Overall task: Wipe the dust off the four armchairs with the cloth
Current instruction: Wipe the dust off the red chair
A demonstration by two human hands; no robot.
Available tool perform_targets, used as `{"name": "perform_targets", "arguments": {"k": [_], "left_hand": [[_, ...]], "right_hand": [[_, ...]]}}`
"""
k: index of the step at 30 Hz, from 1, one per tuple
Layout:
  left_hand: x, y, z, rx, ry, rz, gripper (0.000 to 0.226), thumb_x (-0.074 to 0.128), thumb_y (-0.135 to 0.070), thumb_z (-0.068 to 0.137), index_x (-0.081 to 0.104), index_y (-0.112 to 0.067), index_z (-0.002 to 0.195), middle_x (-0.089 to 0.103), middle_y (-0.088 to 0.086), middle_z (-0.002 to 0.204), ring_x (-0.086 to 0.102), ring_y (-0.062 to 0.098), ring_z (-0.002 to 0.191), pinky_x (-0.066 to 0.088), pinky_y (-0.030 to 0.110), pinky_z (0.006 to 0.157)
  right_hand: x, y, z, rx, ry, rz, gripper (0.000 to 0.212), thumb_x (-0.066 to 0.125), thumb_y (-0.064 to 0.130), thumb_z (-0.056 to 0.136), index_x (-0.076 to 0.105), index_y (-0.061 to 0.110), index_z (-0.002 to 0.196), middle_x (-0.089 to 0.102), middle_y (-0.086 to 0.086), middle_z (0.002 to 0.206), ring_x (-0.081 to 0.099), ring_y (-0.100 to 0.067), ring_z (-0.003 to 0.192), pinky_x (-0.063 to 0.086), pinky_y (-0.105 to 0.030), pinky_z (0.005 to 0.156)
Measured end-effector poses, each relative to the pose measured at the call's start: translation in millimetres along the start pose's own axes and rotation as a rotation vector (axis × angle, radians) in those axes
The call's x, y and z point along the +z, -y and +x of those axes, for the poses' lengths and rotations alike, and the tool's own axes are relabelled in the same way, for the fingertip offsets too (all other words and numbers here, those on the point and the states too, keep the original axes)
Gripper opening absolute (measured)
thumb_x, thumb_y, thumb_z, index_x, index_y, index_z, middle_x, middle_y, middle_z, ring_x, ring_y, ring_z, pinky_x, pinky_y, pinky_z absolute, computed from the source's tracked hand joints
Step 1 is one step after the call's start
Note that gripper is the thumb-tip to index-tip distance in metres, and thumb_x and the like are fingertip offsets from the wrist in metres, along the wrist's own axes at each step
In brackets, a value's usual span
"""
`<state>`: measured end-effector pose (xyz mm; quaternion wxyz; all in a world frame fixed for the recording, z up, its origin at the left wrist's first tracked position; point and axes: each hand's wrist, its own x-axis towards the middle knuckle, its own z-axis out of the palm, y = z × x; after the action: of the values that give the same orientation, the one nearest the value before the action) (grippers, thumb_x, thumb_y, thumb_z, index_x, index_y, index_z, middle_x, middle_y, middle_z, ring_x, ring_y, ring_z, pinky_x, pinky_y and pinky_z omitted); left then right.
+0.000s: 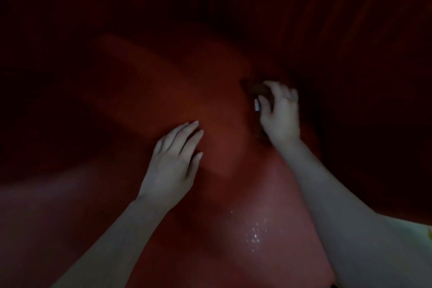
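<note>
The left hand (173, 161) lies flat, fingers straight, on the shiny red armchair (145, 91). The right hand (280, 112) curls round a dark brown cloth (259, 90) (its white tag (257, 105) showing) at the seat's far right.

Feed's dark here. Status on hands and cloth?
Left hand flat on red armchair. Right hand grips dark cloth. Nothing seen in the way.

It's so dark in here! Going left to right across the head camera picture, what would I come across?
The left hand, lying flat on the red armchair → dark cloth with a small white tag → right hand, gripping that cloth.
</note>
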<state>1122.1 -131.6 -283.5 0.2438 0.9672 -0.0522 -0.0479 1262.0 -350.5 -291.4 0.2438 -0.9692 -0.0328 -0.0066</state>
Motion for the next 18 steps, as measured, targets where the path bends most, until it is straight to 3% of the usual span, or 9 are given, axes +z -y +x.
{"name": "perform_targets", "arguments": {"k": [4,9,11,14,16,18], "left_hand": [[2,-14,-24,-0.077,-0.015,-0.017,0.049,0.037,-0.034,0.099,0.053,-0.011,0.139,0.044,0.001,0.150,0.033,0.017,0.141,0.028,0.039,0.114],[5,-28,-50,-0.135,-0.051,-0.036,0.049,0.041,-0.032,0.098,0.053,-0.009,0.139,0.046,0.004,0.149,0.035,0.020,0.140,0.033,0.043,0.112],[7,-32,-58,-0.153,-0.058,-0.030,0.046,0.043,-0.030,0.099,0.053,-0.009,0.139,0.045,0.004,0.149,0.035,0.020,0.140,0.032,0.043,0.113],[12,-39,-68,-0.205,-0.061,-0.040,0.044,0.051,-0.025,0.098,0.052,-0.009,0.140,0.044,0.003,0.150,0.035,0.021,0.141,0.030,0.043,0.115],[15,-44,-75,-0.230,-0.071,-0.036,0.046,0.053,-0.024,0.096,0.053,-0.009,0.139,0.045,0.003,0.149,0.035,0.021,0.141,0.028,0.041,0.114],[18,-47,-82,-0.249,-0.081,-0.031,0.044,0.051,-0.025,0.098,0.053,-0.009,0.139,0.045,0.004,0.149,0.035,0.021,0.140,0.029,0.041,0.114]], "right_hand": [[2,27,-58,-0.293,0.189,0.069,0.033,0.056,0.014,0.089,0.064,0.005,0.120,0.065,-0.009,0.121,0.055,-0.032,0.108,0.037,-0.030,0.099],[-30,1,-136,-0.445,0.362,0.065,0.036,0.048,0.022,0.094,0.064,0.008,0.123,0.062,-0.003,0.129,0.054,-0.025,0.110,0.045,-0.030,0.098],[-39,-20,-135,-0.394,0.316,0.041,0.038,0.047,0.019,0.092,0.064,0.004,0.122,0.062,-0.008,0.128,0.055,-0.030,0.110,0.041,-0.032,0.100],[-40,-43,-106,-0.161,0.129,-0.005,0.038,0.045,0.017,0.092,0.063,-0.002,0.120,0.064,-0.018,0.122,0.058,-0.037,0.111,0.033,-0.033,0.103],[-33,-40,-83,0.005,0.029,-0.007,0.034,0.050,0.012,0.093,0.061,-0.003,0.121,0.064,-0.019,0.121,0.054,-0.035,0.112,0.036,-0.040,0.103],[-23,-24,-71,0.030,-0.004,-0.007,0.033,0.055,0.006,0.091,0.061,-0.002,0.122,0.063,-0.019,0.121,0.053,-0.038,0.111,0.039,-0.043,0.101]]}}
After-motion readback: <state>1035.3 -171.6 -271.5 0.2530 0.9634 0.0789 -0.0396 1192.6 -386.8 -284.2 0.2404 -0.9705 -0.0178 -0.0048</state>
